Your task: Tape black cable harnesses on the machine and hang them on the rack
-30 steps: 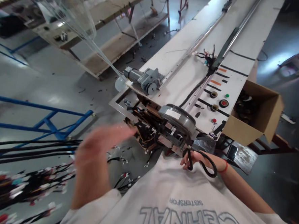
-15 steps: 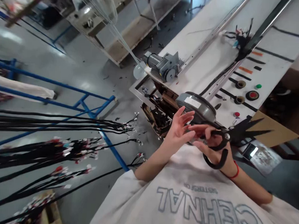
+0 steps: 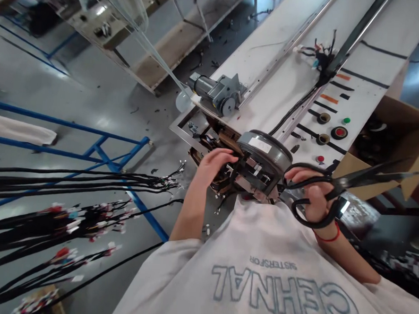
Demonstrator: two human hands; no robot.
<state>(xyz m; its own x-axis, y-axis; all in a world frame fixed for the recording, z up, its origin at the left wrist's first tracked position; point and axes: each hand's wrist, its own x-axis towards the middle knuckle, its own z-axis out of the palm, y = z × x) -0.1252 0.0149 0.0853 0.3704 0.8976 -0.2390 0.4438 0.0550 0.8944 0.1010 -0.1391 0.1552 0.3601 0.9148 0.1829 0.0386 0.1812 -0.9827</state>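
Note:
My right hand [image 3: 315, 196] grips black-handled scissors [image 3: 343, 182], its fingers through the loops. The blades point right, a little apart, in front of the cardboard box. My left hand [image 3: 212, 169] is half curled beside the taping machine's round grey head [image 3: 267, 146], with its fingertips close to the head's left side. I see nothing held in it, and part of the thumb is hidden. A black cable bundle [image 3: 293, 112] runs from the head up along the white bench to a cluster of connectors [image 3: 320, 57].
A grey motor [image 3: 213, 91] sits at the bench's left corner. Buttons and black tape strips line the bench top [image 3: 270, 85]. At right stands an open cardboard box [image 3: 413, 131]. Finished cable bundles [image 3: 85, 215] hang over a blue rack [image 3: 99, 152] at left.
My hands have parted from close together in front of the machine head. The left has moved left and curled beside the head; the right has shifted right with the scissors, whose blades have turned upward.

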